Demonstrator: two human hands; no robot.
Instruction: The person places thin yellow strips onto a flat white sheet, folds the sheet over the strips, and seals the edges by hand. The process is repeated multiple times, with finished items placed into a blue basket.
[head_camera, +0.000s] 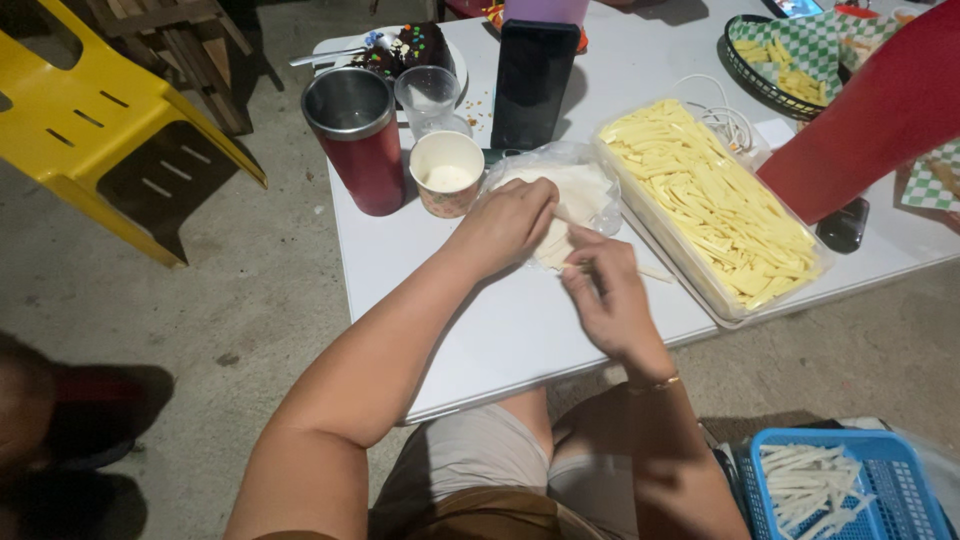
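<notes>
While the left hand (510, 222) pinches a round wrapper (560, 215) off the bagged stack mid-table, right hand (605, 295) grips one too; tray of cheese sticks (715, 205) sits full, blue basket (880, 455) partly loaded.

I sit at a white tabletop (500, 330) set on a grey, speckled concrete floor (250, 300). At ten o'clock a yellow plastic chair (90, 130) stands beside it, and behind the chair, near eleven o'clock, a dark wooden frame (190, 40). The light is dim, and shadow pools at eight o'clock.
</notes>
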